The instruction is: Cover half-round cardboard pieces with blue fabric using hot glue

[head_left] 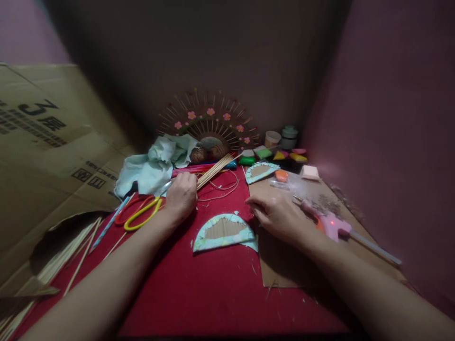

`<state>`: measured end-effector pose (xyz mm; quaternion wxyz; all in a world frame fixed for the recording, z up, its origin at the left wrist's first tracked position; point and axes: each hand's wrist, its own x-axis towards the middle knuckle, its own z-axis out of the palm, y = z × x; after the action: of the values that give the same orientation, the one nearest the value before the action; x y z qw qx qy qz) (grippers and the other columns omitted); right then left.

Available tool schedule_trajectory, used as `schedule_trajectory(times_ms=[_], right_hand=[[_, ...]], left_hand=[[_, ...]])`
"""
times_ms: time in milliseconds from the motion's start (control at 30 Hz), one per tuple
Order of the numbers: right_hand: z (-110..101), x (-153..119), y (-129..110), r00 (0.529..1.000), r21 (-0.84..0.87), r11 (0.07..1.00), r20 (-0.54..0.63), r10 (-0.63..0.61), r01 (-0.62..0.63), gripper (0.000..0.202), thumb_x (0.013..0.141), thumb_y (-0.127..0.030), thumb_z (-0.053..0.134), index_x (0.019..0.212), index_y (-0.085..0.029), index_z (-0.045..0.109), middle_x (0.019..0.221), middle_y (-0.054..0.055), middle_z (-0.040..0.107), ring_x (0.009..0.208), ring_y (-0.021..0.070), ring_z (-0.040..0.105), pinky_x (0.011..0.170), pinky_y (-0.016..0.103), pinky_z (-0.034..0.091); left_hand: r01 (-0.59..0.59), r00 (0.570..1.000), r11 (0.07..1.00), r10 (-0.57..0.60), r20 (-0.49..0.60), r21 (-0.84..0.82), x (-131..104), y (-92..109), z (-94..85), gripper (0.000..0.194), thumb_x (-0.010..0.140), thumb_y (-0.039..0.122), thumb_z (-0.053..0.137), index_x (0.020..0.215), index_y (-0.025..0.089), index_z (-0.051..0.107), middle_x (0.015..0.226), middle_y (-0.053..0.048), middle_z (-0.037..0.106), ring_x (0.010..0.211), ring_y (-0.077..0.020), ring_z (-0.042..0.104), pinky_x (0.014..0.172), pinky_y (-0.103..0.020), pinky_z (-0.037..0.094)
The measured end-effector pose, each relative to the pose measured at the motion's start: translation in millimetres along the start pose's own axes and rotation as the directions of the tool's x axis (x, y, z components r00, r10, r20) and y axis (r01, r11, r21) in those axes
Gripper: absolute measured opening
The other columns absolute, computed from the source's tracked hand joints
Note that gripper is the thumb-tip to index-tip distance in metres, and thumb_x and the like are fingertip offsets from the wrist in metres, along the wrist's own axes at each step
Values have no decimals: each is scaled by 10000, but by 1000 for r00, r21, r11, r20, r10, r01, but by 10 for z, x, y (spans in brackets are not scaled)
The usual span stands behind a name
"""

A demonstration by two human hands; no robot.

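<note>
My left hand (181, 195) is closed, knuckles up, beside the lower end of a bundle of thin wooden sticks (216, 169). Its fingertips are hidden, so I cannot tell what they hold. Scissors with red and yellow handles (144, 214) lie just left of that wrist. Over the edge of a cardboard sheet (284, 265), my right hand (275, 215) has its fingers curled together; whatever is in them does not show. Between and below the hands a half-round cardboard piece (223, 228), edged with light blue cloth, lies on the red cloth. A similar half-round piece (261, 172) rests farther back.
A pink glue gun (334, 225) with its red light lit lies right of my right hand. Crumpled pale blue cloth (156, 163) sits behind the left. A decorated stick fan (211, 118) stands at the back wall. A large cardboard box (53, 156) borders the left side.
</note>
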<state>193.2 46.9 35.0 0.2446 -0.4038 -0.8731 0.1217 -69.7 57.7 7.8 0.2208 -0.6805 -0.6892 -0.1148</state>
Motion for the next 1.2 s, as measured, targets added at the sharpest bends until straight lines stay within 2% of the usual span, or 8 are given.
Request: schedule_trajectory(times_ms=[200,367,600,800,933,1033,1100,1200], right_hand=[[-8,7,-8,1000,-16,1000,-13,-6,6,222,804,-88,576,926,-191,730,849,73,732,729,167,626,619,265,388],[1,-2,16,1000,29,999,-22,-20,20,222,808,-94,556,904,-198,727,813,58,733,702,157,629,619,264,408],[82,30,165,1000,304,952,-11,19,-15,220,872,-222,520,1006,-219,694,850,46,726,685,140,645,606,259,462],[-105,155,-219,989,386,921,145,-2,-55,340,882,-218,513,1196,-128,608,717,40,693,579,134,603,562,256,465],[-8,248,-433,996,276,961,90,-22,-4,418,878,-173,515,1288,-94,539,860,82,722,745,160,648,670,251,480],[140,433,-377,995,156,987,82,-49,36,283,885,-163,491,1126,-157,638,984,78,722,840,163,660,721,238,467],[190,632,-273,989,-119,991,128,71,-56,298,864,-117,479,1074,-214,665,1057,61,711,980,179,650,793,242,454],[234,991,-89,970,-255,949,109,219,-186,244,862,-127,492,1015,-148,681,1102,158,675,1067,285,620,834,342,460]], left_hand=[[105,976,969,-144,-165,-224,-24,50,-117,216,923,254,412,948,121,581,840,-135,647,754,-269,613,617,-344,430],[63,958,871,-191,-216,-488,-9,45,-285,164,906,249,463,978,161,581,805,-34,664,677,-149,625,632,-250,487],[-89,962,480,-184,-200,-873,-52,166,-401,82,880,200,510,880,165,584,612,29,563,501,-87,526,486,-193,437],[-207,974,568,41,-224,-797,-139,344,-280,143,895,211,500,909,164,635,726,-19,626,621,-123,574,618,-247,475],[-284,957,605,128,-261,-744,-151,361,-177,157,891,213,485,880,164,634,801,-54,661,721,-162,606,695,-280,477],[-298,952,625,142,-271,-721,-144,342,-125,157,881,206,487,852,168,636,792,-52,667,704,-163,609,669,-270,470],[-267,959,646,102,-265,-715,-132,311,-107,158,887,196,478,854,167,630,781,-48,667,700,-162,615,658,-263,469],[-213,966,674,36,-257,-707,-109,247,-88,161,893,187,471,819,166,613,700,-26,642,630,-151,601,615,-255,464]])
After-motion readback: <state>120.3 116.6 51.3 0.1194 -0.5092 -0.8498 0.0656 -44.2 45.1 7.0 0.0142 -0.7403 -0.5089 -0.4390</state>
